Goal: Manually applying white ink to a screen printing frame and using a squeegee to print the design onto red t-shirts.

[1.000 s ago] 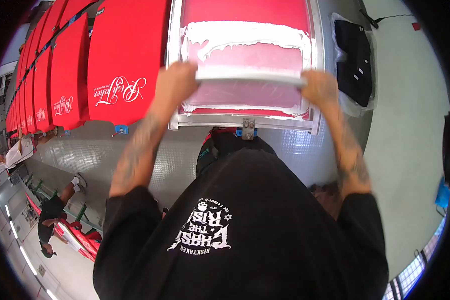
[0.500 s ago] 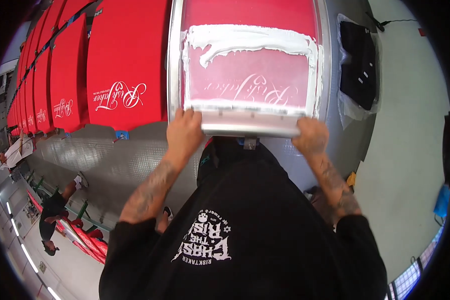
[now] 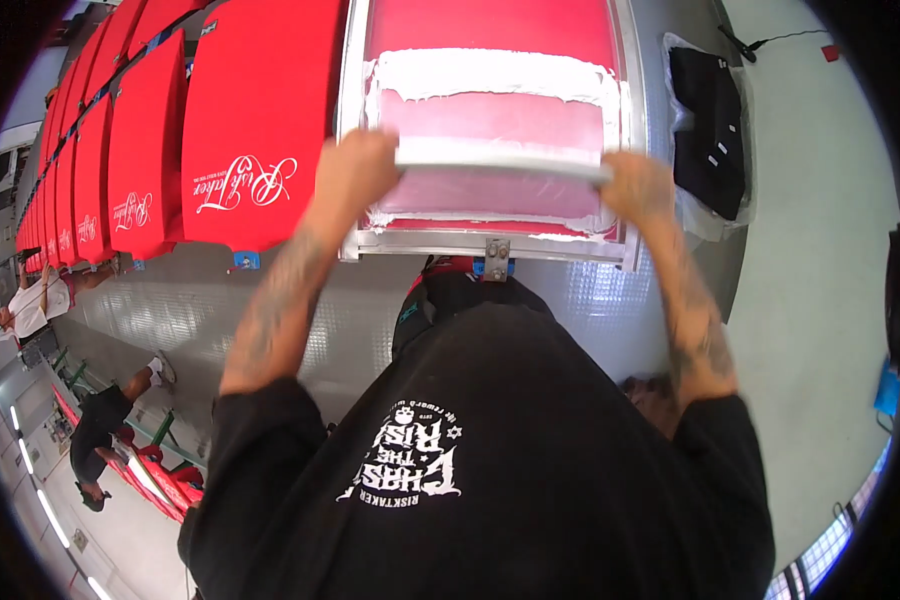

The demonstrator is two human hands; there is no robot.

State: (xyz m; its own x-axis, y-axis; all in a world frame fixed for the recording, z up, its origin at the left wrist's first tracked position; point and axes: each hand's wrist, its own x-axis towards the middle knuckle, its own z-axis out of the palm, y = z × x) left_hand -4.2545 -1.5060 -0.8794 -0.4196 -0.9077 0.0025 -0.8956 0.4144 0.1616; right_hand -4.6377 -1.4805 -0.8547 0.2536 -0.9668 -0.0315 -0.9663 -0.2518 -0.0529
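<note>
Both my hands are closed on a long metal squeegee [image 3: 495,162], my left hand [image 3: 358,172] at one end and my right hand [image 3: 638,188] at the other. The blade lies across a screen in an aluminium frame [image 3: 352,70], its middle blurred by motion. A thick band of white ink [image 3: 490,72] spreads over the screen beyond the squeegee, with thinner streaks along the sides and near edge. Red shows through the mesh. A metal clamp [image 3: 497,258] sits at the middle of the frame's near edge.
Red garment boards [image 3: 255,100] with white script prints line the left side. At right, a folded black garment [image 3: 705,130] lies on clear plastic. Two other people work at far left, one in white [image 3: 32,310], one in black [image 3: 95,435]. Grey flooring [image 3: 190,320] shows below.
Half a second ago the squeegee was at the frame's near edge; both my hands have since moved it up the screen, back to roughly where it was a second ago.
</note>
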